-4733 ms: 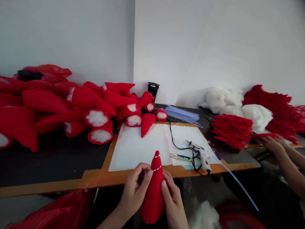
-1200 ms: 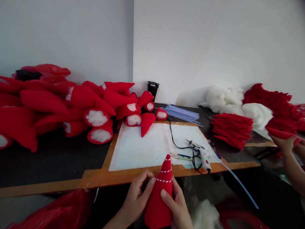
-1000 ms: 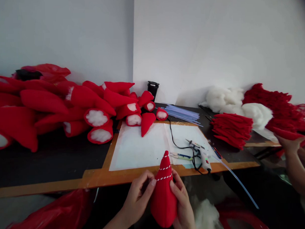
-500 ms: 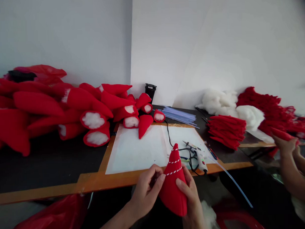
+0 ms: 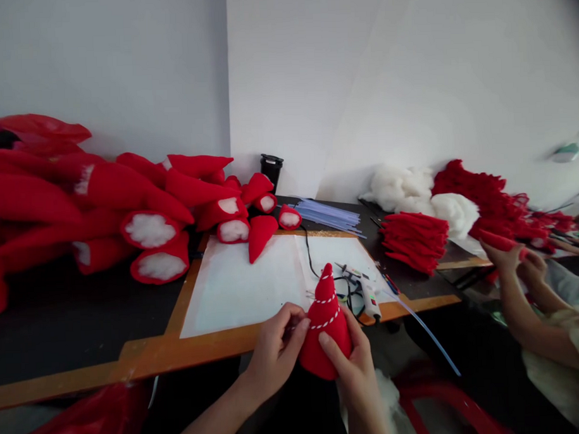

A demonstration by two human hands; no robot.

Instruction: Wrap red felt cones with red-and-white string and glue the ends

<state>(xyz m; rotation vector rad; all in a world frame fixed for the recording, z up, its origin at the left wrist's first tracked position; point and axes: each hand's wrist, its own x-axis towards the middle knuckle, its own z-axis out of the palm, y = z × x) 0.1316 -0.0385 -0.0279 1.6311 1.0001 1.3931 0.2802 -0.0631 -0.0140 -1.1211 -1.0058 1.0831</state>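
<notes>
A stuffed-looking red cone hat (image 5: 318, 356) stands point up in front of me, just past the table's near edge. White twisted cord (image 5: 325, 323) winds round its upper part in a spiral. My right hand (image 5: 358, 360) grips the cone from the right side, thumb across its front. At the cone's left side my left hand (image 5: 279, 344) is closed in a pinch on the cord, which runs from the cone to its fingertips. The rest of the cord inside that hand is hidden. A hot glue gun (image 5: 368, 293) lies on the table behind the cone, its black cable beside it.
Filled red cones (image 5: 152, 231) are heaped at the left. White paper (image 5: 244, 288) covers the middle of the table. Glue sticks (image 5: 322, 214), white stuffing (image 5: 400, 188) and stacked red fabric (image 5: 416, 241) lie behind and to the right. At far right, a co-worker's hands (image 5: 509, 260) hold a red piece.
My view has turned to the right. The cone has tipped so that less of its lower side shows, and a short stretch of cord now shows between the cone and my left fingers.
</notes>
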